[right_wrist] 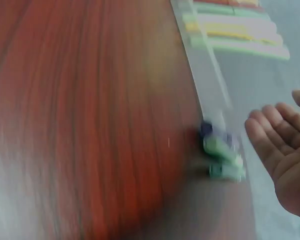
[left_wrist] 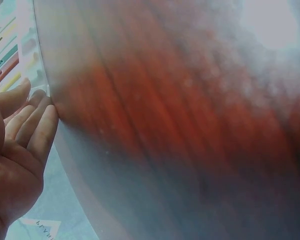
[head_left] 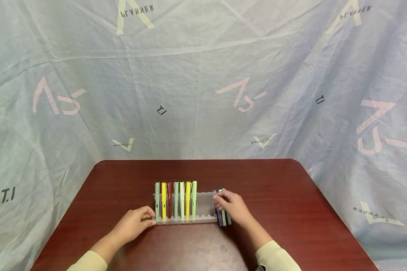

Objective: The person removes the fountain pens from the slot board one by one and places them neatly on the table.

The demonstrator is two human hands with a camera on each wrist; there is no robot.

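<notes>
A clear plastic pen rack (head_left: pixel 203 221) stands on the table, with several capped pens in its left part: grey-green, yellow (head_left: pixel 164 201), dark red (head_left: pixel 170 201) and pale green (head_left: pixel 194 199). My left hand (head_left: pixel 135 223) holds the rack's left end, thumb at the front corner and fingers against the side. My right hand (head_left: pixel 233 205) is over the rack's right end, its fingers loosely bent with nothing between them. Beneath it lie purple (head_left: pixel 219 219), light green (head_left: pixel 224 218) and dark green pens, partly hidden by the hand. In the right wrist view these pens (right_wrist: pixel 222 152) are blurred.
The dark red wooden table (head_left: pixel 274 180) reaches round the rack on all sides. Grey printed cloth (head_left: pixel 196 94) hangs behind it and along both sides. The rack's right part shows bare notches between the standing pens and the right-hand pens.
</notes>
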